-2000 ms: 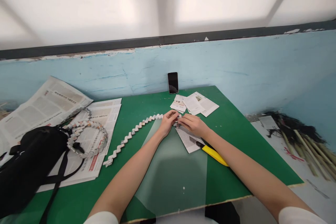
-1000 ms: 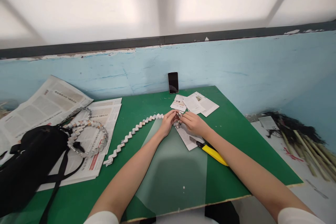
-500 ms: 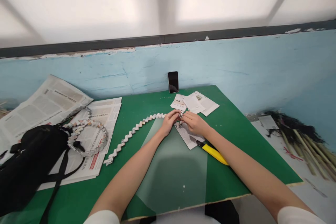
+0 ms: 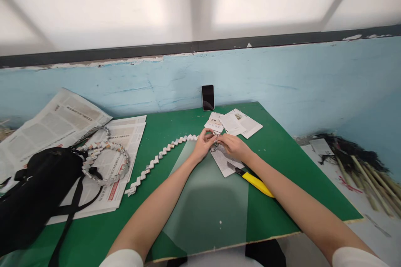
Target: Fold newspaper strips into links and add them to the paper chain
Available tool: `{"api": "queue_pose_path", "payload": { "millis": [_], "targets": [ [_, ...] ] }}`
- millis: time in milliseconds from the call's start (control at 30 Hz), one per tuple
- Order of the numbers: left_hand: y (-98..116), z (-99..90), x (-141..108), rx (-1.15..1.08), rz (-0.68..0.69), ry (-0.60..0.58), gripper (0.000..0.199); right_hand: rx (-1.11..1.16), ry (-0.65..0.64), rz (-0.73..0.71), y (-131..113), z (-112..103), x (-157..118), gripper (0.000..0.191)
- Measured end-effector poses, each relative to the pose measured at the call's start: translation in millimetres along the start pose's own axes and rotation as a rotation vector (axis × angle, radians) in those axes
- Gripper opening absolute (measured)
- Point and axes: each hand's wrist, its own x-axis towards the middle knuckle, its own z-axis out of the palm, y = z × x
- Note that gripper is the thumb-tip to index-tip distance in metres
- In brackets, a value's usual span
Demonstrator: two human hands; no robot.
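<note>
Left hand [image 4: 203, 147] and right hand [image 4: 233, 147] work close together above the desk [image 4: 285, 183]; left thumb and fingers are clamped on a folded-paper chain [image 4: 159, 155] near its far end; right thumb and fingertips are pinched on the same end, with the exact fold too small to make out. The chain trails from the left hand in a zigzag across the desk to the person's left, its near end lying just beside the newspapers [image 4: 133, 133]; a short bit shows below the fingers, over a printed sheet [image 4: 223, 170]. Utility knife [image 4: 257, 183], yellow handle, lies next to the right forearm; its blade rests over the edge of that sheet. Beyond the hands: overlapping paper pieces [image 4: 252, 125]; a phone [image 4: 208, 98], upright against the blue wall [image 4: 269, 71]. Translucent sheet [image 4: 200, 212] lies flat between the forearms; at left, a paper ring [image 4: 125, 167] and a black bag [image 4: 53, 171] lie on the newspapers; at right, stalks [image 4: 372, 179] lie on the floor.
</note>
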Motion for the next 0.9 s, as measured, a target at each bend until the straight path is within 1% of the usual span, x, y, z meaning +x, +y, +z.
{"api": "queue_pose_path", "payload": {
  "millis": [133, 267, 400, 667, 900],
  "targets": [
    [-1.8, -0.4, 1.4, 0.000, 0.005, 0.016, 0.053, 0.038, 0.021, 0.012, 0.8, 1.3, -0.9, 0.020],
    [-2.0, -1.2, 1.0, -0.025, 0.028, -0.013, 0.050, 0.063, 0.049, 0.031, 1.9, 3.6, -3.1, 0.021],
    [-1.4, -1.4, 0.4, -0.023, 0.043, -0.038, 0.048, 0.094, 0.043, 0.070, 3.6, 5.8, -5.5, 0.023],
    [0.5, -0.6, 0.0, 0.006, 0.025, -0.029, 0.049, 0.130, 0.030, 0.097, 3.7, 5.9, -5.5, 0.024],
    [2.2, -0.3, -1.1, 0.012, 0.015, -0.057, 0.049, 0.118, 0.037, 0.033, 2.3, 2.9, -2.8, 0.022]
  ]
}}
